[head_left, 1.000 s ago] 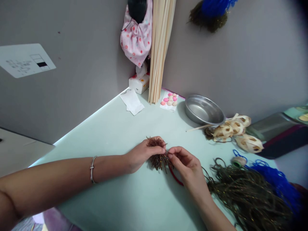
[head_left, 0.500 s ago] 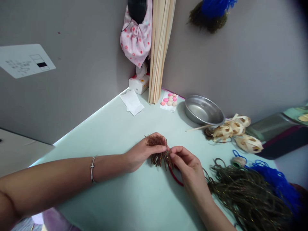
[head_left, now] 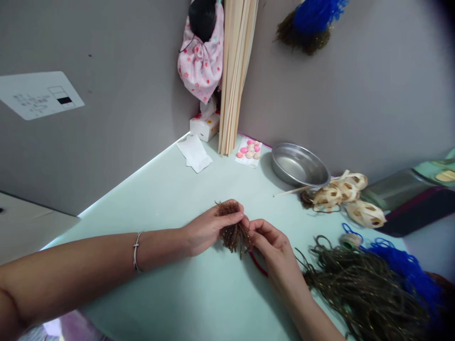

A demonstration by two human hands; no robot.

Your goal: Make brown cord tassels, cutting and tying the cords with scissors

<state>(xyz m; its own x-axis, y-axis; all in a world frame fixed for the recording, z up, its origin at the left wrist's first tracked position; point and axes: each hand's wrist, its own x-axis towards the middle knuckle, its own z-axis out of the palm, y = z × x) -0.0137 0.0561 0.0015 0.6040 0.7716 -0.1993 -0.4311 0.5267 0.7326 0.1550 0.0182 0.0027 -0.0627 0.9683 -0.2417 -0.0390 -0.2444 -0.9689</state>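
Note:
My left hand (head_left: 209, 230) is closed round the middle of a brown yarn tassel (head_left: 233, 237), whose cut strands fan out above and below the thumb. Close beside it, my right hand (head_left: 270, 244) is pinched at the tassel's right side. Its thumb and forefinger press together there, and whatever thin thing lies between them is too small to name. A red cord or loop (head_left: 258, 264) shows beneath the right hand, partly hidden by it. Both hands are above the pale green table (head_left: 170, 293).
At right lie a heap of dark glittery yarn (head_left: 362, 284), blue yarn (head_left: 401, 265) and a thread spool (head_left: 351, 240). Behind are woven strip balls (head_left: 365, 214), a metal bowl (head_left: 300, 166), pink and beige discs (head_left: 250, 149), wooden strips (head_left: 234, 85) and white papers (head_left: 195, 154).
The tassel has turned slightly in my left hand, its lower strands now hanging more downward. My right hand has shifted a little left, still pinching. The view has tilted slightly.

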